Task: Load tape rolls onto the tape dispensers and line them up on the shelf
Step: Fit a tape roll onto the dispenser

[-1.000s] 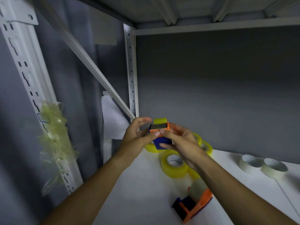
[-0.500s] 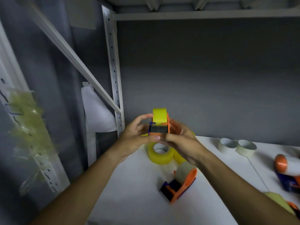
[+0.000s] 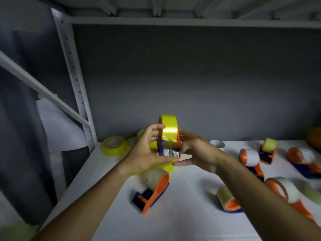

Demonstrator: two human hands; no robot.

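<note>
I hold an orange-and-blue tape dispenser (image 3: 169, 151) above the white shelf (image 3: 182, 220), with a yellow tape roll (image 3: 168, 129) mounted on it. My left hand (image 3: 147, 152) grips its left side and underside. My right hand (image 3: 196, 152) pinches the front end by the metal cutter plate. A loaded dispenser (image 3: 152, 190) lies on the shelf just below my hands. Loose yellow rolls (image 3: 114, 145) sit at the back left.
Several loaded dispensers lie scattered on the right: dispenser (image 3: 250, 159), dispenser (image 3: 268, 150), dispenser (image 3: 305, 160), dispenser (image 3: 227, 200), dispenser (image 3: 284, 192). A white roll (image 3: 217, 144) sits behind my right hand. The shelf upright (image 3: 73, 80) and a diagonal brace (image 3: 43, 91) stand at left.
My view has swung right, bringing more dispensers on the right into sight. Both hands keep hold of the dispenser, now raised and turned so the cutter plate faces me.
</note>
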